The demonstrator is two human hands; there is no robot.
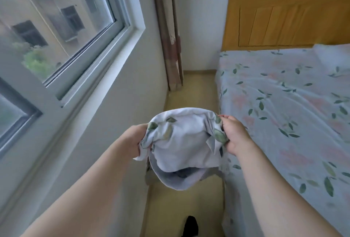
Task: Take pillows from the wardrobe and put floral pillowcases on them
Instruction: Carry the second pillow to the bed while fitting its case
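One floral pillowcase (181,142), pale with green leaves, hangs bunched in the air just left of the bed (284,104), its mouth gaping downward. The left hand (135,140) clenches a gathered edge on the side away from the bed. The right hand (233,134) pinches the edge nearest the bed. Whether anything is inside the pillowcase cannot be told. One white pillow (333,55) lies on the bed by the headboard (284,19).

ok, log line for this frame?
phase: pillowcase held up, bunched | left grip: grips its left edge | right grip: grips its right edge | pillow: on bed by headboard
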